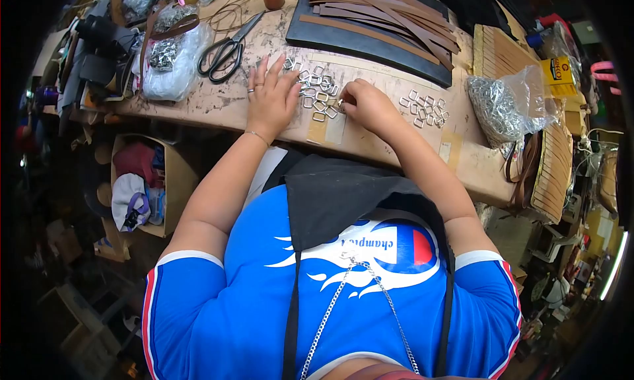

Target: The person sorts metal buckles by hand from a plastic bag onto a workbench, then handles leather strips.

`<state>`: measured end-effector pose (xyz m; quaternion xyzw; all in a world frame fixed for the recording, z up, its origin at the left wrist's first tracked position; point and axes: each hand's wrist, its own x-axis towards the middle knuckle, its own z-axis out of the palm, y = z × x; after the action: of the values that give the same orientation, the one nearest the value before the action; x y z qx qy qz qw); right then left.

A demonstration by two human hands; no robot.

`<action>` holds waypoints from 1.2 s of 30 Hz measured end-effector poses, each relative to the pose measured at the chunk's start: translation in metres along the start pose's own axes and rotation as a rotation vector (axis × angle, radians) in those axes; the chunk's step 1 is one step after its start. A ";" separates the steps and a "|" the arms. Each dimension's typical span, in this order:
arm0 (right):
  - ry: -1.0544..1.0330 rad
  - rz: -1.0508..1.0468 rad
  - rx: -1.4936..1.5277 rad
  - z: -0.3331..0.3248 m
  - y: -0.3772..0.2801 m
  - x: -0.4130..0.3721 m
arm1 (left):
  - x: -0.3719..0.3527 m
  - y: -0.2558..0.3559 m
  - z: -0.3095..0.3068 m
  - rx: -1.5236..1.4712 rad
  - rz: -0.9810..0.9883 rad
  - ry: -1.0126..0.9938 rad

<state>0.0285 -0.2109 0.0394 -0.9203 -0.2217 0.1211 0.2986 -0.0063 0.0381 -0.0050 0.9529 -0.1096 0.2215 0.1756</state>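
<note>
**Metal loops (321, 97) lie in two heaps on a worn worktable (480, 161)**

Nearest is the person's blue shirt (244, 307) with white trim, a silver chain (325, 316) hanging over it and a black apron (337, 198) bunched across the front. Below the table, to the left, stands an open cardboard box (177, 194) with cloth (135, 163) inside.

Both hands are over the near part of the table. The right hand (366, 108) is at the right side of the larger heap, its fingers curled in and thumb and forefinger close together; whether they grip a loop I cannot tell. The left hand (271, 93) lies palm down at the left side of the same heap, fingers spread apart, with a ring (251, 91) on one of them. The smaller heap (424, 109) sits to the right of the right hand, apart from it.

Farther right, a clear bag (496, 109) full of metal pieces rests near a yellow box (560, 77). Past the left hand lie black-handled scissors (231, 48), blades pointing away, with a plastic bag (173, 75) to their left. Farther back, a black board (316, 38) carries many brown strips (383, 18), most piled loosely across one another.
</note>
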 end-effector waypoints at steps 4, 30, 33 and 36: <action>-0.136 0.036 -0.036 -0.006 0.004 -0.002 | 0.002 0.002 0.001 0.017 -0.002 -0.012; -0.026 -0.091 -0.302 -0.023 0.015 -0.023 | 0.001 -0.002 0.003 -0.027 0.020 0.012; -0.030 0.064 -0.463 -0.050 0.050 -0.033 | 0.001 -0.003 0.005 -0.013 0.004 -0.001; 0.047 0.161 -0.502 -0.070 0.041 -0.027 | 0.002 0.001 0.001 -0.019 0.008 -0.006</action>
<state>0.0434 -0.2887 0.0722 -0.9829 -0.1638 0.0642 0.0553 -0.0048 0.0370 -0.0046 0.9515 -0.1157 0.2183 0.1832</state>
